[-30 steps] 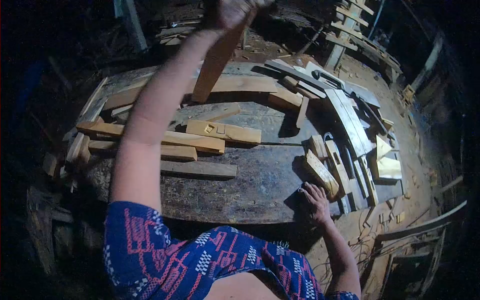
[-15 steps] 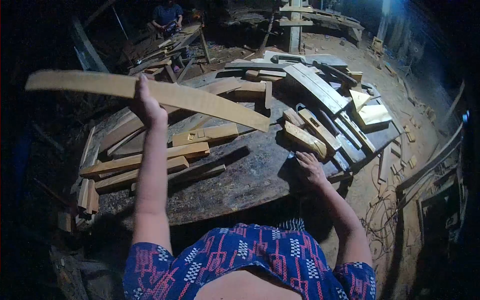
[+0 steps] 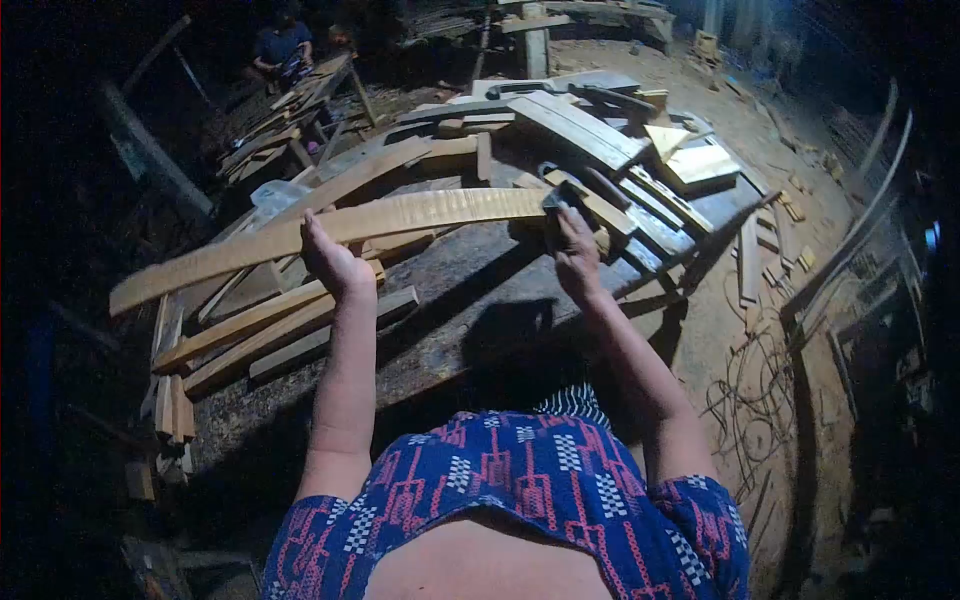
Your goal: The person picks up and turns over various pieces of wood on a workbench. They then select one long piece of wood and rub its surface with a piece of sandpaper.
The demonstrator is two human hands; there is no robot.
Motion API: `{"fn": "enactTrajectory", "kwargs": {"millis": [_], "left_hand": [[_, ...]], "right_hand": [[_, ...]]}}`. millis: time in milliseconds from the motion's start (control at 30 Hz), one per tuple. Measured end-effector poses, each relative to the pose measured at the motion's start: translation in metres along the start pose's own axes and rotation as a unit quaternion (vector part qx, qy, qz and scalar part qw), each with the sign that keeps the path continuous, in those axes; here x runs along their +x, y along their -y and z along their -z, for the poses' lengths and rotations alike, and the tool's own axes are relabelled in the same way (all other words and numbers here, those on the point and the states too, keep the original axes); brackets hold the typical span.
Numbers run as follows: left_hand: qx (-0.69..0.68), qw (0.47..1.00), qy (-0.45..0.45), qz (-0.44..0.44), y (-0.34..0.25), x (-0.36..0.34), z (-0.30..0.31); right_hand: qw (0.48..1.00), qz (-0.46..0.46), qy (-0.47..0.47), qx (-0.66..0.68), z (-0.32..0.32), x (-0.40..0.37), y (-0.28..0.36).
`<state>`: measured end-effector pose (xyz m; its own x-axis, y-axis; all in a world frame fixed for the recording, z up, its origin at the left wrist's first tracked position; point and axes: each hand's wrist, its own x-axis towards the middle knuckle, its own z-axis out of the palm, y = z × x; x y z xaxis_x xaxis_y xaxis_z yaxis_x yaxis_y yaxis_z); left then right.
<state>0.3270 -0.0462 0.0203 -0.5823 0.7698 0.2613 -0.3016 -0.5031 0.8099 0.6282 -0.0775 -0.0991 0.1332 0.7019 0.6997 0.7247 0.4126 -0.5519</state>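
Observation:
My left hand (image 3: 335, 262) grips a long, curved wooden slat (image 3: 420, 215) near its middle and holds it above the workbench (image 3: 450, 340). In my right hand (image 3: 577, 258) is a small dark square-edged piece (image 3: 560, 197), held at the slat's right end. Its exact kind does not show, and the slat's tip is partly hidden behind it. Below my left hand lie several straight wooden bars (image 3: 250, 325). Just beyond my right hand is a wooden block (image 3: 605, 213), one of several pieces and tools.
A broad pale plank (image 3: 580, 130) and cut wood blocks (image 3: 700, 165) lie at the bench's far right. A clear plastic container (image 3: 278, 197) sits at the left. Cables (image 3: 750, 410) and wood offcuts lie on the ground at right. Another person (image 3: 283, 50) sits far back.
My right hand has risen from the bench with the dark piece to the slat's right end. The slat has swung, its left end lower and its right end higher.

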Motion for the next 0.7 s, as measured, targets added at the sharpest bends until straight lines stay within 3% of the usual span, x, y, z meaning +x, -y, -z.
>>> {"fn": "enactTrajectory", "kwargs": {"millis": [100,200,233,267,333,367,400,433,533,567,600,633,700], "left_hand": [[-0.023,0.996,0.023,0.082,-0.003,-0.025,-0.001],[-0.111,0.984,0.126,0.066,-0.023,-0.019,0.023],[-0.133,0.983,0.124,0.021,-0.038,-0.014,0.032],[-0.179,0.98,0.086,0.01,-0.055,-0.001,0.049],[-0.184,0.981,0.035,-0.051,-0.091,0.007,0.08],[-0.175,0.98,-0.051,-0.078,-0.095,0.02,0.1],[-0.208,0.974,-0.078,-0.045,-0.094,0.036,0.123],[-0.24,0.965,-0.107,-0.012,-0.089,0.045,0.141],[-0.248,0.967,-0.051,-0.039,-0.079,0.038,0.164],[-0.247,0.967,-0.056,-0.04,-0.079,0.032,0.161],[-0.251,0.965,-0.044,-0.054,-0.081,0.023,0.154],[-0.256,0.964,-0.03,-0.067,-0.083,0.019,0.151],[-0.263,0.962,-0.016,-0.07,-0.077,0.018,0.157]], "right_hand": [[0.997,-0.014,0.051,-0.055,-0.007,-0.003,-0.004],[0.991,-0.049,0.107,-0.063,-0.008,0.005,-0.013],[0.985,-0.065,0.141,-0.071,-0.01,0.007,-0.019],[0.995,-0.031,0.095,0.001,-0.014,0.006,-0.03],[0.995,0.04,0.094,0.02,-0.017,0.01,-0.04],[0.993,0.053,0.1,0.029,-0.017,0.011,-0.042],[0.992,0.057,0.104,0.033,-0.022,0.013,-0.052],[0.968,-0.069,0.183,0.157,-0.033,0.014,-0.07],[0.974,-0.076,0.168,0.133,-0.027,0.028,-0.049],[0.988,-0.048,0.141,-0.043,-0.01,0.034,-0.021],[0.987,-0.079,0.125,-0.067,-0.022,0.029,-0.024],[0.986,-0.077,0.129,-0.068,-0.033,0.025,-0.028],[0.974,-0.112,0.138,0.138,-0.059,0.024,-0.005]]}}
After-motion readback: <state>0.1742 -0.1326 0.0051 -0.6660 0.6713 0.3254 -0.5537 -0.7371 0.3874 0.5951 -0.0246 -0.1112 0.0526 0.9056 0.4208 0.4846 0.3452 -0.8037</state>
